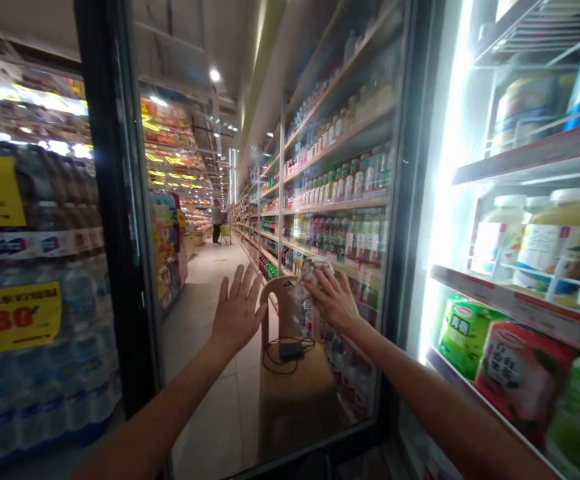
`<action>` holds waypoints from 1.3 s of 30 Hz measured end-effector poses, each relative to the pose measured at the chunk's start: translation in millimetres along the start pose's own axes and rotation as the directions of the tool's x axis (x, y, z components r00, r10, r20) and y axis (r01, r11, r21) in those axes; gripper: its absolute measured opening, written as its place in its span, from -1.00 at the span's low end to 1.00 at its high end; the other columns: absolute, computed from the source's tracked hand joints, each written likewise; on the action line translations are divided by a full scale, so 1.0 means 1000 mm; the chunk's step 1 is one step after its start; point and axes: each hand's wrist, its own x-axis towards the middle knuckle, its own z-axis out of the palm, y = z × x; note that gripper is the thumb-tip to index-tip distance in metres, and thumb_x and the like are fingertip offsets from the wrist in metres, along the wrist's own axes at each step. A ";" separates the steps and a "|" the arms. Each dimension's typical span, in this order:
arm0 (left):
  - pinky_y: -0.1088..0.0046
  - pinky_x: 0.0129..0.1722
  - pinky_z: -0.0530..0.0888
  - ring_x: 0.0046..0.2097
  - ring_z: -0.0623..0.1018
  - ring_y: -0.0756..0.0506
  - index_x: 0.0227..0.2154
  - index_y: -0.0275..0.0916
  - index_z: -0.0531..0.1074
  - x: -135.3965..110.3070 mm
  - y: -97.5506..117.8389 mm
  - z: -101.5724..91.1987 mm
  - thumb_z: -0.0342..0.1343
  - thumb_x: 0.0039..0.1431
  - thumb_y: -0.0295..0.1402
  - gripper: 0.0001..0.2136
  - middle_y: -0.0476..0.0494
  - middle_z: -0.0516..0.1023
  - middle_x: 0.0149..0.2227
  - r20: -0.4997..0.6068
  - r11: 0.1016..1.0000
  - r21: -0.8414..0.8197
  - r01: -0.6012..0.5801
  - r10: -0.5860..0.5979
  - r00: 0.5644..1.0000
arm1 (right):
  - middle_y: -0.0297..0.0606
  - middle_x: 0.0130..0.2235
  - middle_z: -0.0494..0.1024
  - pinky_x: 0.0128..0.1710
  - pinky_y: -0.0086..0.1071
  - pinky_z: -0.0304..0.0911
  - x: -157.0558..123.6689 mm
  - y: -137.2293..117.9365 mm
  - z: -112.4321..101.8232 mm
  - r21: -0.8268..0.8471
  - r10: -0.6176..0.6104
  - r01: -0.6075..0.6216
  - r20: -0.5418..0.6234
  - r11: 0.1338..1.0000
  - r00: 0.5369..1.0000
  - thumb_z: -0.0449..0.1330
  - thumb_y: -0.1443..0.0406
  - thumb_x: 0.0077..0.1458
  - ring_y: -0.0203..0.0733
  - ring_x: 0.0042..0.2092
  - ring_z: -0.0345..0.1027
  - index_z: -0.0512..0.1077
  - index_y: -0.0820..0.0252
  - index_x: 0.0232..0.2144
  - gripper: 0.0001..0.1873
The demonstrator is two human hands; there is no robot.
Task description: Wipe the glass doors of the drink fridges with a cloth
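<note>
I stand before an open glass fridge door (120, 200) in a shop. My left hand (237, 310) lies flat against the glass with its fingers spread apart. My right hand (333, 300) presses a crumpled pale cloth (310, 272) on the same pane, fingers closed round it. Through the glass I see a tan plastic chair (290, 393) with a small black adapter and cable (290, 350) on its seat.
The lit fridge shelves (520, 300) on the right hold bottles and green and red packs. Behind the glass runs an aisle with drink shelves (335, 207) and stacked water bottles (35, 347) with yellow price signs. A person stands far down the aisle (217, 220).
</note>
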 end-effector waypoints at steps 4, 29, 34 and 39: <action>0.05 0.22 0.04 0.29 0.00 -0.25 0.13 -0.34 0.18 -0.003 0.000 -0.004 -0.09 0.17 -0.32 -0.55 -0.31 0.06 0.26 0.033 1.000 0.007 -0.002 0.002 0.999 | -0.04 0.27 0.01 0.11 0.18 -0.06 0.029 0.017 -0.011 0.016 0.459 -0.462 -0.150 0.887 0.876 -0.07 0.23 0.19 0.11 0.28 -0.17 0.14 0.10 0.17 -0.51; 0.06 0.23 0.05 0.29 0.00 -0.26 0.14 -0.33 0.18 -0.043 -0.013 -0.017 -0.04 0.12 -0.36 -0.51 -0.30 0.06 0.26 0.160 0.996 -0.015 0.086 -0.083 0.984 | -0.07 0.26 0.04 0.17 0.17 -0.21 0.025 -0.046 -0.005 0.038 0.219 -0.216 -0.085 0.976 0.972 0.00 0.27 0.16 0.08 0.29 -0.19 0.20 0.10 0.13 -0.54; 0.06 0.21 0.09 0.29 0.03 -0.26 0.13 -0.32 0.19 -0.064 -0.030 -0.021 -0.04 0.11 -0.37 -0.52 -0.32 0.09 0.25 0.144 0.994 0.002 0.105 -0.104 0.984 | -0.17 0.23 0.15 0.19 0.10 -0.18 -0.004 -0.095 0.008 0.167 -0.328 0.314 0.060 0.935 0.943 0.04 0.34 0.11 0.00 0.27 -0.12 0.22 0.04 0.11 -0.51; 0.03 0.20 0.08 0.30 -0.03 -0.26 0.17 -0.34 0.10 -0.069 -0.059 -0.039 -0.06 0.13 -0.34 -0.48 -0.37 0.06 0.25 0.077 0.989 0.007 0.149 -0.149 0.986 | -0.17 0.26 0.09 0.18 0.19 -0.23 0.052 -0.109 -0.008 0.162 -0.149 0.152 -0.034 0.975 0.988 -0.03 0.30 0.18 0.05 0.29 -0.18 0.21 0.02 0.11 -0.56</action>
